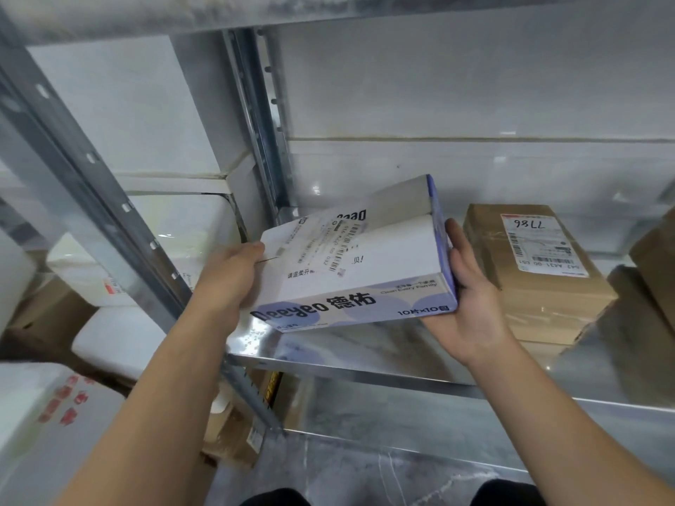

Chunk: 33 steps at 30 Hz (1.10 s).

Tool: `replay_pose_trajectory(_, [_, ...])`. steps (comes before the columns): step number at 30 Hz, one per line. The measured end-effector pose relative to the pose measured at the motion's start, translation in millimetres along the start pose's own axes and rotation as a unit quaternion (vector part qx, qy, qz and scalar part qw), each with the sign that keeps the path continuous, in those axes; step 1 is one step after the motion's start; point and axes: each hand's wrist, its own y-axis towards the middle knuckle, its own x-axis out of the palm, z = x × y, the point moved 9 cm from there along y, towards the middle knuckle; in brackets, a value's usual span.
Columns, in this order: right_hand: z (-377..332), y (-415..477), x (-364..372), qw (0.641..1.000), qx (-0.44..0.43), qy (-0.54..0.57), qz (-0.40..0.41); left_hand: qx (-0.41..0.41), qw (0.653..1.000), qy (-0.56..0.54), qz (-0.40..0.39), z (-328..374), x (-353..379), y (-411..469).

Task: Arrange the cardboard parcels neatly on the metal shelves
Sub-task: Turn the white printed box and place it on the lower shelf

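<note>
A flat white and lilac parcel (380, 257) with black print and a shipping label hangs tilted just above the left end of the metal shelf (365, 356). My left hand (228, 277) grips its left edge, thumb on top. My right hand (467, 294) supports its right end, palm against the side and fingers under it. A brown cardboard parcel (529, 283) with a white label lies on the shelf directly right of my right hand.
More brown boxes (653, 272) sit at the far right of the shelf. A steel upright (120, 220) slants down on the left, with white foam boxes (120, 341) behind it. A lower shelf (401, 469) lies beneath. White tiled wall stands behind.
</note>
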Motion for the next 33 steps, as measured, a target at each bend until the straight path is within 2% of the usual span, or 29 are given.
replay_pose_trajectory(4, [-5.4, 8.4, -18.6, 0.991, -0.012, -0.123, 0.055, 0.005, 0.998, -0.066, -0.007, -9.8, 4.4, 1.8])
replay_pose_trajectory(8, [-10.8, 11.9, -32.8, 0.960, -0.003, -0.252, 0.125, 0.004, 0.992, -0.124, -0.001, -15.6, 3.8, 6.8])
replay_pose_trajectory(10, [-8.5, 10.3, -30.9, 0.958, 0.019, -0.252, 0.137, 0.009, 0.992, -0.126, 0.000, -16.1, 4.1, 8.5])
replay_pose_trajectory(13, [-3.7, 12.8, -24.9, 0.955, 0.046, -0.271, 0.108, 0.007, 0.994, -0.109, 0.002, -17.8, 3.9, 10.6])
replay_pose_trajectory(20, [1.0, 25.3, -28.8, 0.915, 0.075, -0.388, 0.084, -0.023, 0.999, -0.029, -0.023, -22.4, 8.8, 17.1])
replay_pose_trajectory(24, [3.2, 27.0, -28.1, 0.907, 0.085, -0.406, 0.076, -0.018, 0.999, 0.031, -0.018, -20.9, 8.4, 25.1])
replay_pose_trajectory(33, [4.5, 34.9, -26.8, 0.902, 0.077, -0.414, 0.094, 0.001, 0.998, 0.069, -0.010, -23.3, 11.5, 36.9])
